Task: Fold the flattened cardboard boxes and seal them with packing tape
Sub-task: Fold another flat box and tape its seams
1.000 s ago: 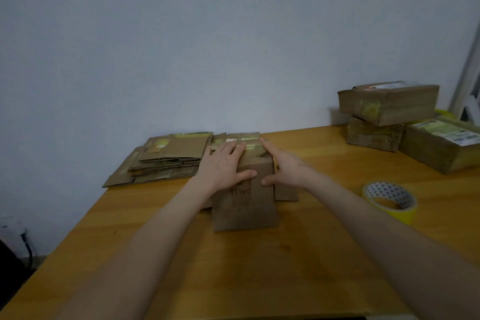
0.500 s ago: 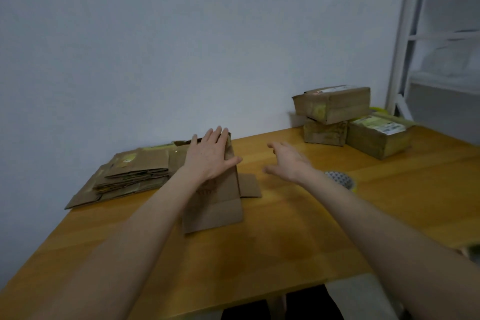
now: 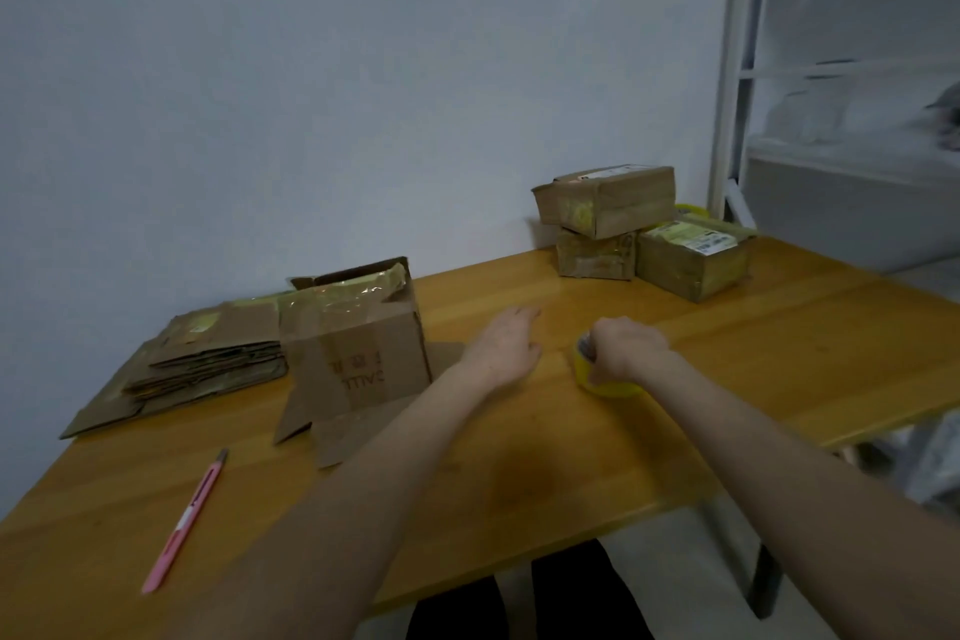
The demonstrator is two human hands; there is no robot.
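A brown cardboard box (image 3: 358, 353) stands partly opened up on the wooden table (image 3: 519, 483), its lower flaps splayed toward me and old tape on its top. My right hand (image 3: 626, 348) grips the yellow roll of packing tape (image 3: 605, 382) lying on the table to the right of the box. My left hand (image 3: 506, 343) hovers with straight fingers between the box and the tape roll, holding nothing. A stack of flattened cardboard boxes (image 3: 208, 359) lies to the left of the box, against the wall.
Three sealed boxes (image 3: 649, 229) are piled at the table's far right corner. A pink utility knife (image 3: 184, 522) lies near the front left edge. A white metal bed frame (image 3: 732, 68) stands right of the table. My dark trouser legs show below the front edge.
My left hand has let go of the box, which now stands opened up. My right hand has reached right and taken hold of the tape roll. The view has swung right.
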